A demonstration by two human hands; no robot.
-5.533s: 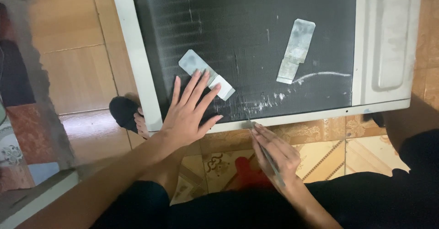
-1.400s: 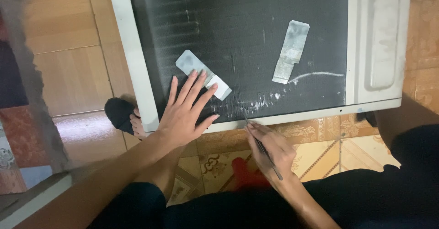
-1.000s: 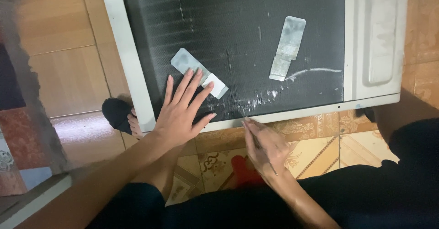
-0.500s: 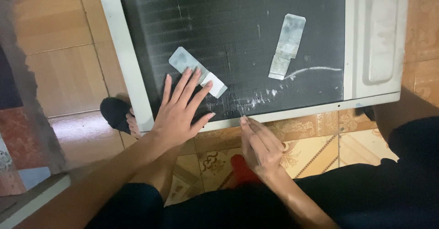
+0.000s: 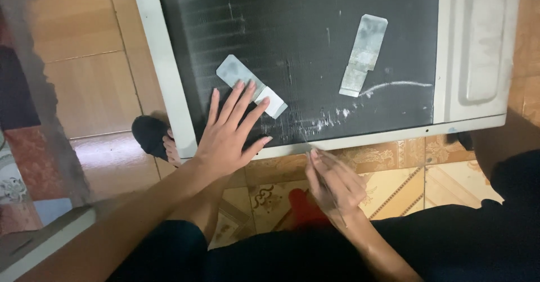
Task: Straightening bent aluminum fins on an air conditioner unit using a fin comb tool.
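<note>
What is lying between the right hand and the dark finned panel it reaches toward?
Nothing visible. The right hand, holding a thin tool, sits at the lower white frame edge of the dark finned panel. The left hand lies flat, off to the side.

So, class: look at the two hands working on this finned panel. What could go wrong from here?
1. The right hand holds a thin tool whose tip meets the panel's lower edge; a slip could bend the dark fins, already scratched near that edge.
2. The left hand lies flat on the fins beside a taped patch; pressing might flatten them or nick the skin.
3. A sandalled foot sits partly under the white frame and could be pinched.
</note>
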